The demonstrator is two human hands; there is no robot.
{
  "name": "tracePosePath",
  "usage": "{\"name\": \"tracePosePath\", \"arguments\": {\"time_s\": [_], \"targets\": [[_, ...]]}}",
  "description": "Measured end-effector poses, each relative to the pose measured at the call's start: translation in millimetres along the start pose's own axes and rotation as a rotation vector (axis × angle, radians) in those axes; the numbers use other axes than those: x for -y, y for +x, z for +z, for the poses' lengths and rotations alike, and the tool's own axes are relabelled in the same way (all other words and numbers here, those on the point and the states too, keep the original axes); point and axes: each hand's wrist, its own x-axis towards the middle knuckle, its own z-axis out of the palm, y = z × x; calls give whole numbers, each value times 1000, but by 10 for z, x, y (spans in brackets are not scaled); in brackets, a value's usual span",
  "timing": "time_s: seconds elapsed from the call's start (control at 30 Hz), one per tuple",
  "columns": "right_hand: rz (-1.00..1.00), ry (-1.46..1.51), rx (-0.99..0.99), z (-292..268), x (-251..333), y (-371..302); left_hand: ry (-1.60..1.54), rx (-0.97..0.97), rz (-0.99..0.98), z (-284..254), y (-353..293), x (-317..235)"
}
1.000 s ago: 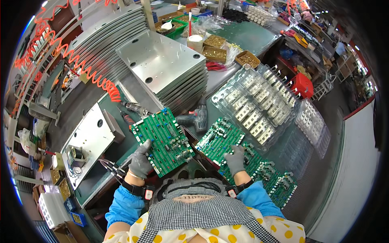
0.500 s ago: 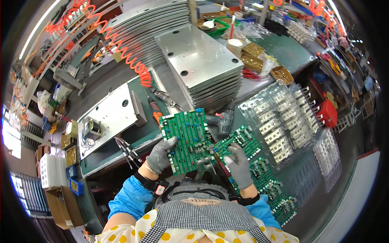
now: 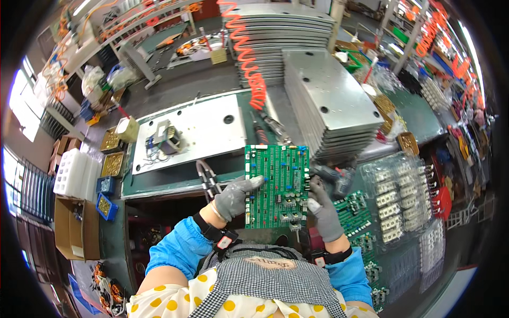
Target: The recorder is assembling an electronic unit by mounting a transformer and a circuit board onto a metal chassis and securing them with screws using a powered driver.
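Green circuit board (image 3: pixel 275 185) is standing out first in the head view, being held up in front of the apron (image 3: pixel 273 267), near the edge of the surface (image 3: pixel 183 184). The left hand (image 3: pixel 236 199), in a grey glove, is gripping it by its left edge, the thumb lying over the front. The right hand (image 3: pixel 326 214), gloved too, is hovering right at the opposite edge with its fingers partly bent; I can't tell from here whether it is gripping. More circuit boards (image 3: pixel 354 214) are lying just beyond that right hand, and clear trays (image 3: pixel 392 199) of white parts are resting farther right. Behind the raised board, a power drill (image 3: pixel 342 180) is lying beside a tall stack of metal plates (image 3: pixel 339 90). Over on the left, a white panel (image 3: pixel 204 124) is lying flat, carrying a transformer (image 3: pixel 167 137) with loose wires. A coiled red hose (image 3: pixel 246 58) is dangling above.
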Motion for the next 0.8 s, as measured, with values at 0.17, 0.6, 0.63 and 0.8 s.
{"name": "tracePosePath", "arguments": {"time_s": [0.17, 0.6, 0.63, 0.8], "targets": [[-507, -755, -160, 755, 414, 326, 264, 43, 198, -398, -423, -689], [-1037, -1798, 253, 2545, 836, 823, 1978, 20, 487, -539, -980, -1803], [-1034, -1807, 254, 2478, 825, 859, 2002, -86, 701, -603, -989, -1836], [-326, -621, -178, 1829, 693, 1258, 1336, -340, 1024, -1040, -1284, -2170]]}}
